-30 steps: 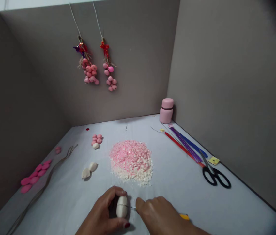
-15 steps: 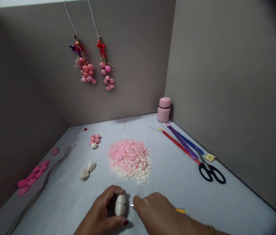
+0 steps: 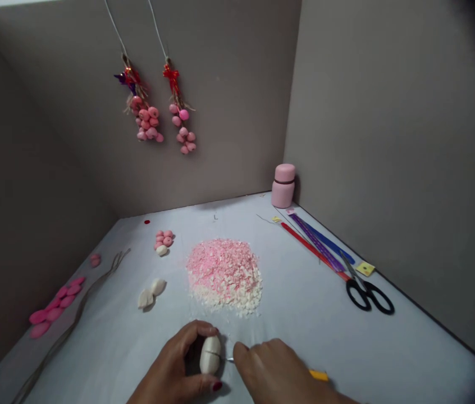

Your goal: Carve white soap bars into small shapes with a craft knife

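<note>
My left hand is wrapped round a white oval piece at the table's near edge, thumb and fingers closed on it. My right hand is closed on a small knife with a yellow handle; its thin metal blade touches the white piece's right side at a dark line across it. Just beyond the hands lies a heap of pink and white shavings.
Black scissors and red, purple and blue sticks lie at the right. A pink jar stands in the back corner. White pieces, pink beads, flat pink pieces and raffia strands lie left. Two bead strings hang on the wall.
Both hands stay at the same spot with the blade against the white piece. The view has shifted slightly.
</note>
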Demonstrator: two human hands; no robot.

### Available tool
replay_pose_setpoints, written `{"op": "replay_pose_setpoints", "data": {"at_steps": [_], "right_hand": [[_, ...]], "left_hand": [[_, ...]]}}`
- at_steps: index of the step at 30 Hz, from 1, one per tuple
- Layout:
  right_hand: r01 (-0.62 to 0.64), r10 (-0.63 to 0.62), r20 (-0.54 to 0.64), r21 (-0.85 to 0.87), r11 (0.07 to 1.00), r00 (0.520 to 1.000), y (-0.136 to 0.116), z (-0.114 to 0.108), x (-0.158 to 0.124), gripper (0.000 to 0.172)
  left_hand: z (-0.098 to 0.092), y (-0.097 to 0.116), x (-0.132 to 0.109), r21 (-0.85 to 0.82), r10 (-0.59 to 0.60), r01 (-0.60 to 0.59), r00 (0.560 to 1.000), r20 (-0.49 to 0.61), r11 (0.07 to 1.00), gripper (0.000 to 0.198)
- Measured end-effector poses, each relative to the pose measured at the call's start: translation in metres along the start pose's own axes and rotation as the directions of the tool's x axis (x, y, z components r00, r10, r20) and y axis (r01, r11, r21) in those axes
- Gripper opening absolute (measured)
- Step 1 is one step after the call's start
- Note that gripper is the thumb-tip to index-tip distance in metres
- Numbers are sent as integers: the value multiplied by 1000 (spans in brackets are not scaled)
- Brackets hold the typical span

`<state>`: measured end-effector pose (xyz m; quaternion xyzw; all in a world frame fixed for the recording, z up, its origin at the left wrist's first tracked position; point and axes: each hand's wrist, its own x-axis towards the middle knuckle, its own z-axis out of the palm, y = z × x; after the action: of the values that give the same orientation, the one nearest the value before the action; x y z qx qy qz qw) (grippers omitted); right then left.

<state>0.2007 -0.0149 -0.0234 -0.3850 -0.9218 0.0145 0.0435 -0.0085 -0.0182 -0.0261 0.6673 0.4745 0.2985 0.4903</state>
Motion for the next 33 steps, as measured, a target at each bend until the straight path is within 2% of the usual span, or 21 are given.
{"op": "replay_pose_setpoints", "data": {"at_steps": [3, 9, 15, 19, 23, 28, 33], "right_hand": [[-29, 29, -2, 31, 999, 1000, 5, 4, -5, 14], [-29, 26, 67, 48, 998, 997, 18, -5, -10, 19], [9, -7, -18, 88, 996, 1000, 14, -2, -9, 17], [9, -7, -20, 80, 997, 1000, 12, 1, -8, 20], [13, -16, 27, 84, 996, 1000, 13, 3, -6, 20], [24, -29, 74, 63, 998, 997, 10, 7, 0, 18], [-5, -3, 110, 77, 997, 994, 5, 6, 5, 22]], "left_hand": [[0, 1, 0, -33, 4, -3, 1000, 17, 999, 48], [0, -1, 0, -13, 1, 0, 1000, 22, 1000, 51], [-1, -3, 0, 45, 9, -9, 1000, -2, 999, 52], [-1, -5, -2, 62, 16, -16, 1000, 4, 998, 52], [-1, -6, -3, 60, 9, -10, 1000, 12, 998, 52], [0, 4, 0, 71, -35, 34, 999, 15, 997, 51], [0, 9, 1, 87, -36, 36, 999, 4, 996, 50]]}}
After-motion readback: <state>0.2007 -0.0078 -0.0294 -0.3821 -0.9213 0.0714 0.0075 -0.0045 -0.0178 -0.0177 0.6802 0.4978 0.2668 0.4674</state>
